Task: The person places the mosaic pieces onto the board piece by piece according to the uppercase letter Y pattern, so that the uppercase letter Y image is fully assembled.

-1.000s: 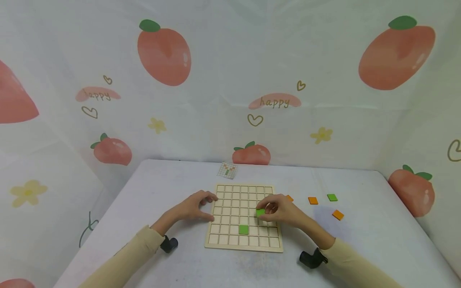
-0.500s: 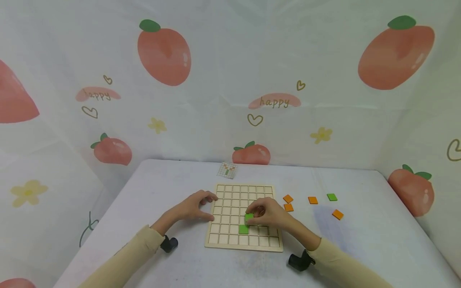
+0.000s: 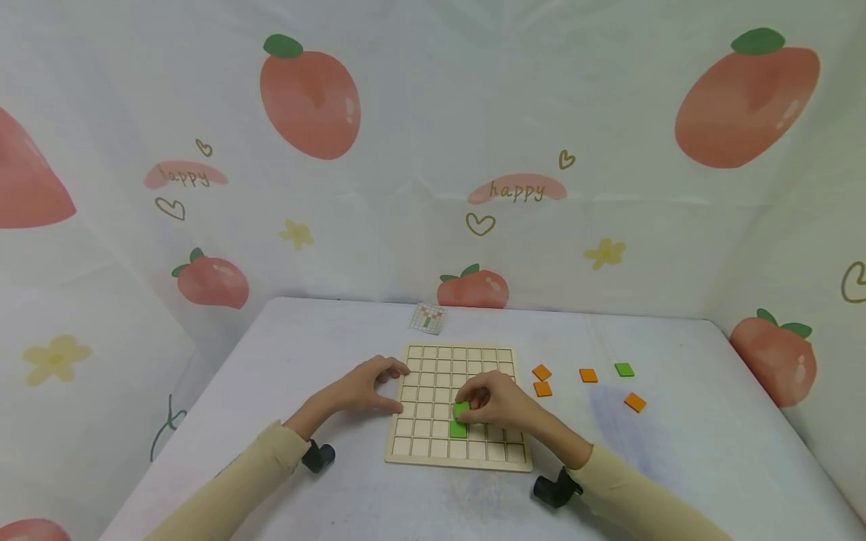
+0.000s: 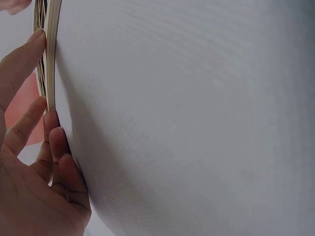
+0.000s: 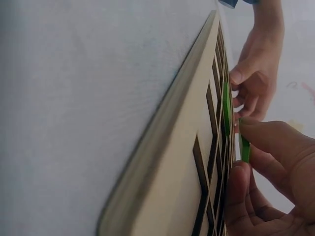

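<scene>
A wooden grid board (image 3: 458,464) lies mid-table, one green square tile (image 3: 458,430) set in a cell in its lower part. My right hand (image 3: 497,400) pinches a second green tile (image 3: 461,409) between thumb and fingers, over the cell just behind the first one. In the right wrist view the pinched tile (image 5: 244,147) is tipped on its side close over the grid. My left hand (image 3: 361,387) is at the board's left edge, thumb and forefinger spread. The left wrist view has the fingertips (image 4: 38,34) touching the board's side, the other fingers bent beside it.
Right of the board lie several orange tiles (image 3: 588,376) and one green tile (image 3: 625,370). A small card (image 3: 428,318) printed with a coloured grid pattern sits behind the board. A fruit-patterned cloth (image 3: 379,248) hangs at the table's back edge.
My right hand has carried the green tile leftward and toward me across the board, to behind the placed tile. Two orange tiles beside the board came into view. The left hand stayed put.
</scene>
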{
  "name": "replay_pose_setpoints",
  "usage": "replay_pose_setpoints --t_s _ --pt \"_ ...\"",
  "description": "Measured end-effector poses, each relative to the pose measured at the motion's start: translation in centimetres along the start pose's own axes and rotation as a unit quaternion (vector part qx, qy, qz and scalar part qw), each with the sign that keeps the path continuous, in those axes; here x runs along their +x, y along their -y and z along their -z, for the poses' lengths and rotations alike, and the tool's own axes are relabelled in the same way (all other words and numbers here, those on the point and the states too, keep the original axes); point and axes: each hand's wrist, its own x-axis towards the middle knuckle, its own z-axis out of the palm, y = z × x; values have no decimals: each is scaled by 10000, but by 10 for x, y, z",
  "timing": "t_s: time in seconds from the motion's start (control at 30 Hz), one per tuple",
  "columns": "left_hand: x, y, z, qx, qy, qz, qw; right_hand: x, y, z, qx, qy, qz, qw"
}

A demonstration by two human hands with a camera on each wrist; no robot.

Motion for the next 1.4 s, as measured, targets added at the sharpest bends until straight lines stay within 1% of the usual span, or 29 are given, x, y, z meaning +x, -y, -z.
replay_pose_setpoints --t_s 0.13,0.37,0.63,0.83,1.23,1.4 --pt "0 2 -1 3 -6 33 10000 2 1 -1 -45 -5 -85 10000" --pt "0 4 -2 -12 -12 -55 10000 3 4 -5 -116 -31 -243 9996" --pt "0 4 -2 -5 -22 -70 10000 4 4 -6 -225 -56 -216 9995" --pt "0 3 -1 24 -15 -8 10000 5 4 -7 -274 -37 -198 9994" --pt "0 3 0 -37 -11 -136 9999 3 5 -7 -17 -50 -268 9996" --pt "0 2 0 -49 3 -117 9999 3 5 -6 -39 -48 -263 9996"
